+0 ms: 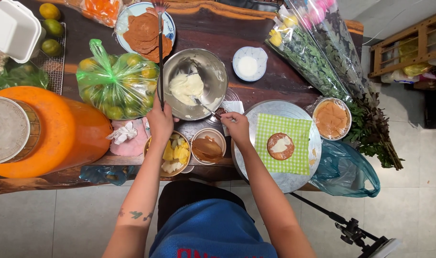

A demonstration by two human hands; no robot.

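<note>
My left hand grips a long thin stick-handled brush that runs up across the table to a plate of thin brown discs. My right hand holds a spoon whose tip lies in the white cream inside a steel mixing bowl. To the right, a small round brown cake smeared with white cream rests on a green checked paper on a round metal tray.
A bowl of yellow fruit chunks and a bowl of brown discs sit at the table's near edge. A green bag of citrus, an orange cooler, a small white bowl, a tub of brown paste, wrapped flowers.
</note>
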